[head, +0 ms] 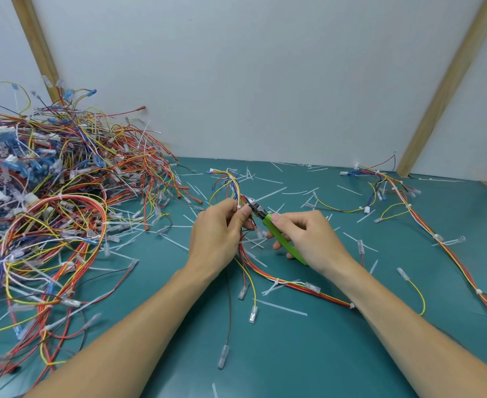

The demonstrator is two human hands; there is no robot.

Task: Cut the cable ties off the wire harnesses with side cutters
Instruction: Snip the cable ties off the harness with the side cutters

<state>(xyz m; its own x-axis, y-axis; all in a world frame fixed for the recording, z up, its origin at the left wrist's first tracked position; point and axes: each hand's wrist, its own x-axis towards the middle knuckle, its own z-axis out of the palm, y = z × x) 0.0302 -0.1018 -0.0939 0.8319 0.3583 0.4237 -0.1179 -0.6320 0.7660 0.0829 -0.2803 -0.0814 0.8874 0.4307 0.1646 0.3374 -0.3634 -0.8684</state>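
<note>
Hands are working mid-table: left hand [219,228] is pinching a wire harness [238,196] at its white cable tie [239,207], right hand [308,237] is gripping green-handled side cutters [276,228] beside it.

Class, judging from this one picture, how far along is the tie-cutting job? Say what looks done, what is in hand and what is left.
Done: cut ties litter the mat, and one harness lies set aside on the right. In hand: the left hand pinches a harness at a tie while the right hand brings the green cutters up to it. Left: the large pile on the left, so most of the job remains.
</note>
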